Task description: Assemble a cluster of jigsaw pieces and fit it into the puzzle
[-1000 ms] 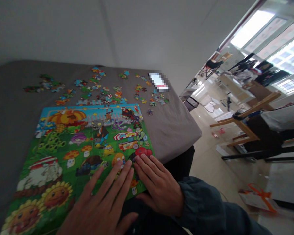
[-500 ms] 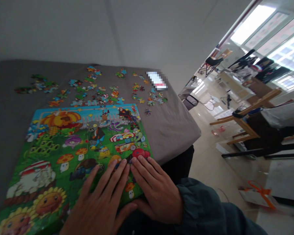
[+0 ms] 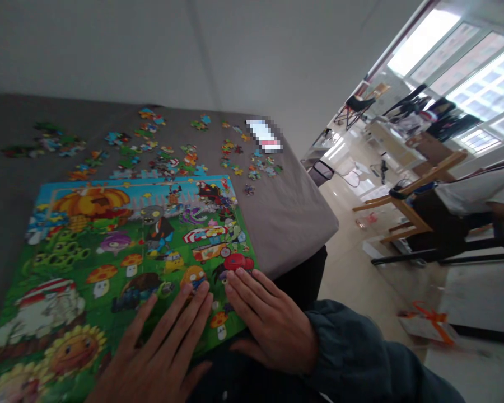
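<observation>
A colourful cartoon puzzle board (image 3: 121, 224) lies on the grey cloth-covered table, reaching its near edge. My left hand (image 3: 159, 341) rests palm down on the board's near middle part, fingers stretched out. To its right, my right hand (image 3: 269, 319) lies flat on the board's near right corner, fingertips by the red figure. Neither hand holds anything. Loose puzzle pieces (image 3: 130, 157) are spread beyond the board's far edge, some in small joined clumps.
A phone (image 3: 264, 136) with a blurred screen lies at the table's far right, near the wall. Right of the table (image 3: 294, 224) are a wooden chair (image 3: 420, 212), a box with an orange ribbon (image 3: 428, 324) and part of a seated person (image 3: 479, 196).
My left hand has shifted slightly left and down, and the gap between my hands is wider. The whole view has moved a little.
</observation>
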The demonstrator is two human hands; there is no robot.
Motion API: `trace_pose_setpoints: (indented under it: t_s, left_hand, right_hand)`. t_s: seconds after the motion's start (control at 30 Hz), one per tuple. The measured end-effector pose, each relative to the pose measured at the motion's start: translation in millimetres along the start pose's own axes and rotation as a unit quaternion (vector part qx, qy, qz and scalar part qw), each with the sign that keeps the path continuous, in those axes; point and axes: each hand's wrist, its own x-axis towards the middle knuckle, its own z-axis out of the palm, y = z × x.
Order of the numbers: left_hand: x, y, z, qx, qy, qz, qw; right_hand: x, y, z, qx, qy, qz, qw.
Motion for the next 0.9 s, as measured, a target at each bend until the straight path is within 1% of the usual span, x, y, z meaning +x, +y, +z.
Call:
trace_pose_setpoints:
  t_s: [0.13,0.27,0.4,0.47,0.57,0.63,0.7,0.8,0.9]
  left_hand:
    - [-7,-7,-1.4,0.000,-0.025,0.012,1.000]
    - [-9,-11,-2.2,-0.005,-0.028,0.008,1.000]
    - [-9,-11,-1.1,-0.003,-0.031,0.004,1.000]
    - [-10,-9,0.8,0.000,-0.034,0.005,0.999]
    - [-11,-7,4.4,0.003,-0.021,0.007,1.000]
    - [-12,-7,5.1,0.005,-0.014,0.005,1.000]
    - [-14,-9,3.4,0.007,-0.024,0.004,1.000]
    - [-22,-16,-1.9,0.010,-0.043,0.017,0.999]
    - [-37,-25,-4.7,0.011,-0.037,0.036,0.999]
  right_hand:
    - [-4,7,5,0.000,0.055,-0.011,0.998]
    - [-7,19,16,0.031,0.116,-0.066,0.991]
    - [-8,27,22,0.057,0.158,-0.094,0.981]
    - [-9,23,23,0.054,0.162,-0.083,0.982]
    - [-10,12,22,0.033,0.149,-0.033,0.988]
    - [-11,7,23,0.029,0.151,-0.019,0.988]
    - [-12,7,25,0.036,0.167,-0.025,0.985]
    - [-12,14,28,0.053,0.204,-0.045,0.976]
    - [-12,22,30,0.067,0.239,-0.063,0.967]
